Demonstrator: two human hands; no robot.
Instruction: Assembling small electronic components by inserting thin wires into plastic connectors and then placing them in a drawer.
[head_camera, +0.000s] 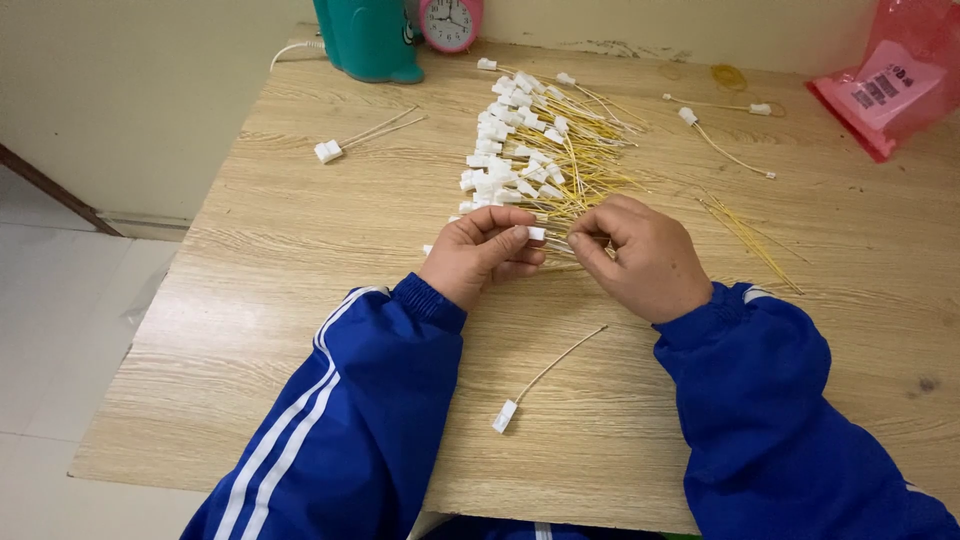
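Blue sleeves with white stripes framed the near edge of the wooden table (300, 230), where a person's two hands met above the middle of the surface. Left hand (485, 252) pinched a small white connector (537, 233) between thumb and fingertips, fingers drawn in tight around it. Right hand (640, 255), also curled narrow, gripped thin yellow wires (590, 243) just beside that connector; whether wire and connector had joined could not be told.

Beyond the knuckles, toward the far edge, lay a pile of white connectors with yellow wires (530, 150). One finished lead (540, 380), white plug on a pale wire, lay near the front edge between the sleeves. Loose yellow wires (750, 235) rested right of the hands, and another white plug with wires (350, 140) lay left of the pile. A teal container (365, 40) and pink clock (450, 22) stood at the far edge, a pink bag (900, 80) at the far right corner.
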